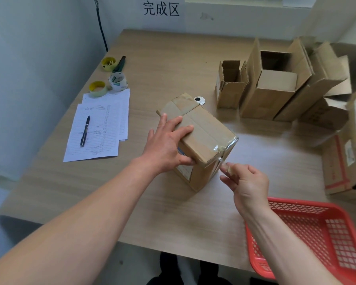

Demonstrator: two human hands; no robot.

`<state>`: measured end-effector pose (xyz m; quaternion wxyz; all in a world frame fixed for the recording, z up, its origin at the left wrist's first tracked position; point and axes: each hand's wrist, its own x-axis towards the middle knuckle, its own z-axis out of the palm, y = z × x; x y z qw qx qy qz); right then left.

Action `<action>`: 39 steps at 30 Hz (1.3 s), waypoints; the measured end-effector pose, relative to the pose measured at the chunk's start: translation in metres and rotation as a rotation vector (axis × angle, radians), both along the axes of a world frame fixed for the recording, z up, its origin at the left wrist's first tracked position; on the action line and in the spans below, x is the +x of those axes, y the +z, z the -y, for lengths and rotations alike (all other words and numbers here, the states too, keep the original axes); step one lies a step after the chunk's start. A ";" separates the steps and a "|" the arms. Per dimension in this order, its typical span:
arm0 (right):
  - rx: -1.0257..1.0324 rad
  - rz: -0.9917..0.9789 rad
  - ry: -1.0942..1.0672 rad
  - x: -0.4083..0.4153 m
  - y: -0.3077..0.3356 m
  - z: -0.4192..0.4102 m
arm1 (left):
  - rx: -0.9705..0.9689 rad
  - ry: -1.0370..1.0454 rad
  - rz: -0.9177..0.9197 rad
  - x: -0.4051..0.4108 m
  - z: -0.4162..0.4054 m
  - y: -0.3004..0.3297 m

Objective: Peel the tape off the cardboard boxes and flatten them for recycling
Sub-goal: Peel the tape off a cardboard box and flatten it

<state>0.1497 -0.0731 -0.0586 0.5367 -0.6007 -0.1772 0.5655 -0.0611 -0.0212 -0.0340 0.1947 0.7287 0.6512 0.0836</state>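
Observation:
A closed brown cardboard box (203, 138) stands on the wooden table (173, 64), sealed with tape along its top seam. My left hand (169, 145) lies over the box's left top edge, fingers spread on the lid and thumb against the side. A strip of clear tape (224, 151) runs loose from the box's near right corner. My right hand (245, 182) pinches the end of that strip just right of the corner.
Several open empty boxes (275, 87) stand at the back right, with more cartons (341, 165) at the right edge. A red plastic basket (317, 233) sits at the near right. Tape rolls (115, 81), lined papers and a pen (85, 130) lie at the left.

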 end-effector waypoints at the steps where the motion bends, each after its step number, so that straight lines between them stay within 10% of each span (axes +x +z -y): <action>1: 0.003 0.005 0.001 0.002 0.000 -0.001 | 0.002 -0.002 -0.003 0.000 0.001 -0.001; 14: -0.055 0.695 0.383 -0.011 0.034 -0.037 | 0.005 0.021 -0.012 -0.001 0.007 -0.002; 26: 0.063 -0.019 0.140 -0.006 0.005 -0.004 | -0.004 0.034 -0.001 0.000 0.007 -0.002; 39: 0.078 0.065 0.087 0.011 0.011 -0.020 | -0.032 0.001 -0.079 0.005 0.010 0.011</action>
